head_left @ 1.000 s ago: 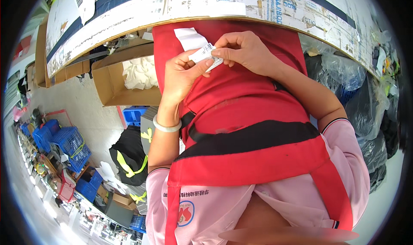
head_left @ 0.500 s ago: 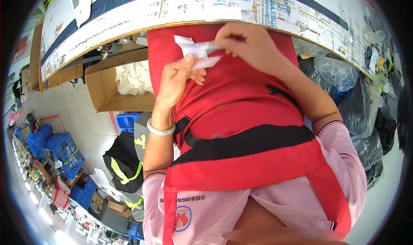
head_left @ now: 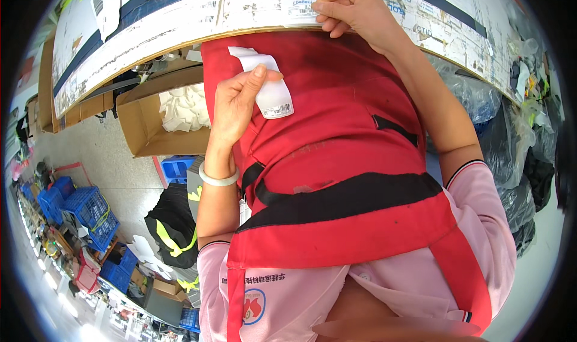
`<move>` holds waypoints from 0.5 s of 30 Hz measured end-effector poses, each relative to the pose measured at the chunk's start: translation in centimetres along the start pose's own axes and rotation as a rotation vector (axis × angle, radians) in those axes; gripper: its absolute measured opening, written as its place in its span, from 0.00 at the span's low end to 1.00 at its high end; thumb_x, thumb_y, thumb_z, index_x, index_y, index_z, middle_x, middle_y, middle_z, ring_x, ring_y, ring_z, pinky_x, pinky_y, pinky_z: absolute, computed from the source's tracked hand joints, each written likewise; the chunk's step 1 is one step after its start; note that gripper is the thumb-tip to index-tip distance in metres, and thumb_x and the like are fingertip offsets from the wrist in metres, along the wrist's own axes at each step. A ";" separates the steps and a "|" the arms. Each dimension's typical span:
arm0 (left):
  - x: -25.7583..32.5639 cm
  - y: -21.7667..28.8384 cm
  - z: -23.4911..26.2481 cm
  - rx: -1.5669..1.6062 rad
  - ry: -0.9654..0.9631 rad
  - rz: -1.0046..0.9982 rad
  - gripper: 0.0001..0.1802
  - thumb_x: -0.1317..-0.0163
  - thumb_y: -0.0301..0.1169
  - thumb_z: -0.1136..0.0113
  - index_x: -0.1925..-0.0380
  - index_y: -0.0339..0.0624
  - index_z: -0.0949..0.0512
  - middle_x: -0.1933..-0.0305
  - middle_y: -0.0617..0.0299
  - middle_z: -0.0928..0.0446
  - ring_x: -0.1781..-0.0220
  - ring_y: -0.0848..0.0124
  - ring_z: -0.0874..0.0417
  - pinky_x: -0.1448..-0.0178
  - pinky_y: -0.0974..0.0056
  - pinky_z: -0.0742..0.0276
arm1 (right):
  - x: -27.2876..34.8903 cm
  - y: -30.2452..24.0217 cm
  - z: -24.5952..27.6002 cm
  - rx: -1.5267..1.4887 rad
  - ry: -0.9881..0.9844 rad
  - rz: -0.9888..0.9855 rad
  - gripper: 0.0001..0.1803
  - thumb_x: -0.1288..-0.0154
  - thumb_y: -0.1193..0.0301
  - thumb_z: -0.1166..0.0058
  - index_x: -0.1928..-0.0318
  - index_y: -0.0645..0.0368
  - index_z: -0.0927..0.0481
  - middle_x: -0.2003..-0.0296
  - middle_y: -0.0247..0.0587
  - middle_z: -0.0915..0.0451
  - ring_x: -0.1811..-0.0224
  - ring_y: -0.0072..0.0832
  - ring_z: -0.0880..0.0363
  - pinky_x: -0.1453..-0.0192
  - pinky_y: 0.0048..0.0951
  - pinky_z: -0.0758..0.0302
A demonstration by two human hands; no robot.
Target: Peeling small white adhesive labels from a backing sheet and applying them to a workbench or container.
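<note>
A white paper label strip point(head_left: 275, 89) with a small barcode near its lower end is pinched between the thumb and fingers of my left hand point(head_left: 239, 101). The strip hangs over the front of my red apron point(head_left: 336, 113). My right hand point(head_left: 359, 18) is over the front edge of the worktable point(head_left: 252, 11), its thumb and index finger pressed together. Close to those fingertips a pale strip point(head_left: 300, 22) lies along the table edge. Whether the right fingers grip it or anything else, I cannot make out.
Left of my apron, an open cardboard box point(head_left: 150, 140) holds cream-white pieces point(head_left: 185, 107). Blue crates point(head_left: 93, 213) and a black bundle with yellow-green ties point(head_left: 171, 222) stand farther left. Clear and dark plastic bags point(head_left: 505, 143) crowd the right side.
My right hand has moved up from the label strip to the table edge. In my left hand, the crumpled-looking strip now hangs flatter, with its barcode showing.
</note>
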State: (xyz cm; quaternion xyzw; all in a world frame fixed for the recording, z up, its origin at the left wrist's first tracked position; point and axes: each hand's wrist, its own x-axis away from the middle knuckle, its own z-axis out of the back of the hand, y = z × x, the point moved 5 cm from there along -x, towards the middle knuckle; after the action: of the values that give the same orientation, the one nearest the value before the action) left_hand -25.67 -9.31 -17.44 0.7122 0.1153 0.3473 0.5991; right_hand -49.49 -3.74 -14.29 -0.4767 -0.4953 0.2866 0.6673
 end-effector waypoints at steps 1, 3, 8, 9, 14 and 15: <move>-0.1 0.0 0.0 -0.007 -0.006 -0.001 0.22 0.30 0.44 0.49 0.63 0.34 0.16 0.69 0.64 0.19 0.66 0.80 0.25 0.58 0.74 0.30 | -0.1 0.2 0.0 -0.007 -0.003 0.008 0.07 0.36 0.73 0.44 0.65 0.66 0.21 0.74 0.40 0.20 0.77 0.23 0.22 0.73 0.22 0.22; -0.2 -0.2 -0.1 0.008 -0.009 0.004 0.22 0.30 0.44 0.49 0.63 0.34 0.16 0.69 0.64 0.19 0.65 0.81 0.25 0.58 0.74 0.29 | -0.3 0.5 0.0 -0.016 -0.007 0.014 0.07 0.36 0.73 0.45 0.66 0.67 0.22 0.74 0.40 0.20 0.77 0.22 0.21 0.74 0.21 0.22; -0.2 -0.7 -0.2 0.020 -0.012 0.015 0.20 0.31 0.42 0.47 0.63 0.34 0.16 0.68 0.65 0.19 0.65 0.81 0.25 0.59 0.74 0.29 | -0.3 0.5 -0.1 0.023 -0.001 0.046 0.08 0.36 0.73 0.45 0.66 0.67 0.22 0.75 0.40 0.20 0.78 0.22 0.22 0.75 0.21 0.23; -0.2 -0.8 -0.3 0.037 -0.005 0.004 0.20 0.31 0.42 0.47 0.63 0.34 0.16 0.68 0.65 0.19 0.66 0.81 0.25 0.59 0.74 0.29 | -0.2 0.4 -0.2 0.023 0.000 0.045 0.08 0.36 0.73 0.45 0.66 0.67 0.22 0.75 0.40 0.20 0.78 0.22 0.22 0.75 0.21 0.23; -0.2 -0.9 -0.4 0.056 -0.003 0.009 0.19 0.31 0.41 0.46 0.63 0.34 0.16 0.68 0.65 0.19 0.66 0.81 0.25 0.61 0.74 0.29 | -0.1 0.2 -0.4 0.097 -0.001 0.045 0.08 0.36 0.73 0.46 0.67 0.67 0.22 0.76 0.40 0.21 0.78 0.22 0.22 0.75 0.20 0.23; -0.2 -0.9 -0.4 0.043 -0.006 0.003 0.19 0.31 0.41 0.46 0.63 0.34 0.17 0.68 0.65 0.19 0.66 0.81 0.25 0.61 0.74 0.29 | -0.1 0.1 -0.4 0.097 0.001 0.044 0.08 0.36 0.73 0.46 0.67 0.67 0.22 0.76 0.40 0.21 0.78 0.22 0.22 0.75 0.20 0.23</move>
State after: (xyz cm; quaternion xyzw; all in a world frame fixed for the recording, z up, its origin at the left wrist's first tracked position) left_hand -25.86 -8.86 -18.38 0.7260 0.1201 0.3434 0.5835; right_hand -49.10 -3.88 -14.46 -0.4547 -0.4699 0.3246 0.6835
